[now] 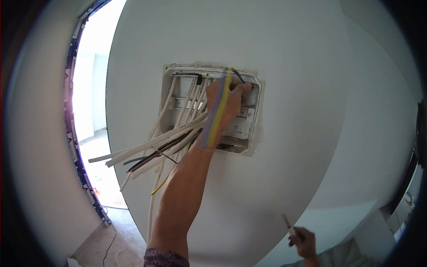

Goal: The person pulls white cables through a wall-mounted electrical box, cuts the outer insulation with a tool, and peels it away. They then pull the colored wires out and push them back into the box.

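Note:
My left hand [233,101] reaches into a wall-mounted electrical box [256,129], closed at its upper right around a dark wire [239,75]. A blue wire [212,116] and a yellow wire [220,112], blurred by motion, hang down over the back of this hand and the wrist. Below and to the right, apart from the wall box, my right hand [304,242] is closed on a screwdriver [291,230], its thin shaft pointing up and left. The fingertips of my left hand are partly hidden.
Several white cables [133,150] come out of the box toward the lower left, with black and yellow-green wire ends among them. A brass terminal strip [193,74] runs along the box's top. At left is a bright doorway [91,111] with a taped frame [71,120].

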`<state>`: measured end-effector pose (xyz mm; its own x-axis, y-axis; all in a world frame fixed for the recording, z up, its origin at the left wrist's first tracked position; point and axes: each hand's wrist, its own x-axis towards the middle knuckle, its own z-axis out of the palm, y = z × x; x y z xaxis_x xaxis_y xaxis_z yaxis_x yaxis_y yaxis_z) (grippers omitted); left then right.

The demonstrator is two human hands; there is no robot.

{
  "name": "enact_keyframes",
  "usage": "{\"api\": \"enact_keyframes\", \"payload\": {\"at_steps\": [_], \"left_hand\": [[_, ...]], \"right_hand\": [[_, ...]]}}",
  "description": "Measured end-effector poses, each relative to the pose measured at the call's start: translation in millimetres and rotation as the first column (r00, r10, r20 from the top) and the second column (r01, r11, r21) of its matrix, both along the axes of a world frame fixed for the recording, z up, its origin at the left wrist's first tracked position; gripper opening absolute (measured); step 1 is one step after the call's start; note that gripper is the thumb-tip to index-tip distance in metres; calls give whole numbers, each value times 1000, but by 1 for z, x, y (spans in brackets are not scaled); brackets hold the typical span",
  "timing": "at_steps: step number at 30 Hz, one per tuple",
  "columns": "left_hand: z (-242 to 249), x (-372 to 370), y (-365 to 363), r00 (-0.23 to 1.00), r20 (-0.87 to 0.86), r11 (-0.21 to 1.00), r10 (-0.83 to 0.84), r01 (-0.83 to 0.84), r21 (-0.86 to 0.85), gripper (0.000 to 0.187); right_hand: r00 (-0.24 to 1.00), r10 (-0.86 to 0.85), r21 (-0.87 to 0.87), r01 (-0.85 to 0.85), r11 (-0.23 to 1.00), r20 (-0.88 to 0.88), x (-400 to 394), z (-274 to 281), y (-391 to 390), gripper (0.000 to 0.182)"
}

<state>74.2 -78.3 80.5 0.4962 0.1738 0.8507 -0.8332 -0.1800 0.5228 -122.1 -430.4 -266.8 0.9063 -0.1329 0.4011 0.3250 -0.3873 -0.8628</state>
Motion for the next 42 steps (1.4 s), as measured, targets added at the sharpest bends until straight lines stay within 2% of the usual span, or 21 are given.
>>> {"api": "enact_keyframes", "payload": {"at_steps": [3, 5, 7, 9, 11, 13, 14, 16, 17, 19, 22, 26, 29, 31, 32, 34, 36, 42], "left_hand": [[1, -5, 3, 993, -40, 990, -110, 106, -98, 17], [0, -6, 4, 984, -28, 975, -176, 171, -143, 16], [-1, -5, 7, 970, -10, 953, -242, 236, -190, 15], [-2, -3, 7, 957, 55, 921, -284, 289, -261, 14], [-2, 0, 8, 951, 81, 913, -300, 310, -266, 15], [-3, 1, 9, 943, 103, 905, -316, 333, -265, 15], [-3, 1, 10, 938, 100, 898, -333, 348, -270, 15], [-4, 3, 15, 927, 103, 883, -361, 375, -281, 15], [-4, 6, 17, 933, 96, 877, -347, 359, -318, 15], [-5, 8, 19, 933, 93, 863, -347, 357, -357, 15], [-5, 11, 19, 937, 137, 878, -321, 349, -327, 16], [-5, 14, 19, 931, 154, 873, -332, 365, -323, 17], [-5, 13, 19, 928, 147, 870, -343, 373, -322, 18], [-5, 11, 19, 928, 141, 871, -344, 371, -321, 18], [-6, 9, 20, 923, 136, 863, -360, 385, -327, 16], [-5, 10, 20, 916, 131, 854, -379, 401, -331, 15], [-6, 13, 19, 937, 131, 884, -324, 349, -311, 15], [-7, 14, 20, 931, 149, 883, -334, 364, -297, 16]], "right_hand": [[990, -52, -229, 81, 970, 130, -1, 109, 16, 31], [888, -7, -536, 284, 795, 460, 5, 170, 19, 32], [800, 85, -689, 452, 566, 594, -9, 250, 58, 35], [649, 260, -691, 602, 400, 715, -4, 307, 90, 34], [566, 341, -645, 739, 193, 750, -2, 350, 131, 27], [589, 351, -628, 778, -3, 728, 3, 381, 165, 18], [593, 346, -626, 779, -20, 727, 10, 393, 176, 18], [511, 463, -473, 857, -206, 724, 24, 413, 197, 10], [515, 459, -468, 856, -221, 724, 28, 419, 207, 10], [507, 508, -369, 860, -353, 696, 35, 428, 224, 16], [591, 455, -407, 799, -442, 666, 45, 436, 243, 18], [569, 523, -344, 814, -468, 635, 54, 441, 249, 18], [622, 447, -360, 760, -541, 642, 55, 440, 260, 18], [686, 336, -399, 678, -618, 645, 58, 441, 265, 20], [685, 334, -397, 677, -620, 647, 58, 440, 269, 20], [713, 224, -423, 606, -674, 664, 57, 439, 276, 20], [714, 223, -421, 603, -677, 664, 60, 437, 277, 20], [711, 213, -418, 600, -682, 671, 61, 431, 283, 18]]}}
